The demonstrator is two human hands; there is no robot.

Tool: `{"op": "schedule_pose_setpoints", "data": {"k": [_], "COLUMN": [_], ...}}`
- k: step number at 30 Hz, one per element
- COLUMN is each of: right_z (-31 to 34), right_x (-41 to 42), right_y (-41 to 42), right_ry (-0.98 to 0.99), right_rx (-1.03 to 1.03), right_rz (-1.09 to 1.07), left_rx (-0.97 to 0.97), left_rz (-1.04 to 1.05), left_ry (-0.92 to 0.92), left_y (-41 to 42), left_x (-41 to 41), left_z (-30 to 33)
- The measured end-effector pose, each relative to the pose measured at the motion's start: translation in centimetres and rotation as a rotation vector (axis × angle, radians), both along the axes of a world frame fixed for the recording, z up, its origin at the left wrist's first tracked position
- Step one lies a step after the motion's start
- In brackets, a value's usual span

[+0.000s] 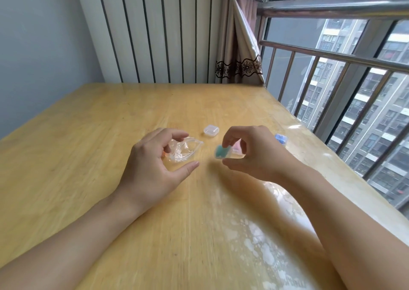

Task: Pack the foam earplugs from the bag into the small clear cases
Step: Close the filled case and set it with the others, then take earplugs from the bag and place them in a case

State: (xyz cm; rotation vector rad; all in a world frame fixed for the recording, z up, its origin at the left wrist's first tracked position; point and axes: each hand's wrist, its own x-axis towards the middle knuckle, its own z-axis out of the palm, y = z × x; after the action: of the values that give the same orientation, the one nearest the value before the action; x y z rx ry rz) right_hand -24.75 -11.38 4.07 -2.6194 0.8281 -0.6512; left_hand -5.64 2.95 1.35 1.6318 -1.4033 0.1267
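A: A small clear case (223,153) with green earplugs (220,152) inside was pinched by the right hand (254,154), thumb below and fingertips above, and it was held just off the wooden table (93,148).

B: And the left hand (152,163)?

A: Nothing was gripped there. Its fingers were loosely curled and spread over the plastic bag (183,151), which was left crumpled on the table between the two hands.

B: Anything seen in the bag?

A: A bit of orange was glimpsed at its left edge, mostly hidden by the fingers. What it was could not be told.

B: Other cases?

A: An empty-looking lidded case (211,131) was set beyond the hands. A case with blue earplugs (281,139) was placed right of the right hand, near the table edge by the window railing (332,57). Something pink (237,146) was partly hidden behind the right fingers.
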Motion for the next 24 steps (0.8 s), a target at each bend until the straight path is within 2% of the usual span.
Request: {"op": "schedule_pose_setpoints", "data": {"k": [2,4,6,9,11,14,17,20,24], "right_z": [-0.1,-0.3,-0.3,-0.4,-0.3,-0.6,-1.5,-2.6,-3.0], "right_x": [-0.2,-0.2,-0.3,-0.3,-0.1,0.9,2.4,3.5,4.4], "right_y": [-0.2,-0.3,-0.5,-0.9,-0.7,0.6,2.4,3.1,3.0], "right_ry": [0.066,0.107,0.138,0.142,0.063,-0.082,-0.022,0.089,0.07], "right_rx": [-0.061,-0.106,-0.103,-0.046,-0.086,-0.125,-0.12,-0.101,-0.102], "right_rz": [-0.041,-0.078,-0.128,-0.156,-0.146,-0.036,0.126,0.131,0.153], "left_rx": [0.046,0.169,0.325,0.463,0.464,0.42,0.413,0.396,0.44], "left_rz": [0.082,0.154,0.166,0.046,0.031,0.043,0.03,0.013,0.031], "left_ry": [-0.127,-0.163,-0.142,0.015,0.083,0.076,0.054,0.024,-0.041], "left_y": [-0.1,-0.2,-0.2,-0.4,-0.7,-1.1,-1.3,-1.4,-1.5], "left_x": [0.7,1.4,2.5,3.5,3.7,3.4,3.7,3.9,4.1], "left_z": [0.0,-0.1,-0.3,-0.8,-1.2,-1.5,-1.7,-1.9,-2.2]}}
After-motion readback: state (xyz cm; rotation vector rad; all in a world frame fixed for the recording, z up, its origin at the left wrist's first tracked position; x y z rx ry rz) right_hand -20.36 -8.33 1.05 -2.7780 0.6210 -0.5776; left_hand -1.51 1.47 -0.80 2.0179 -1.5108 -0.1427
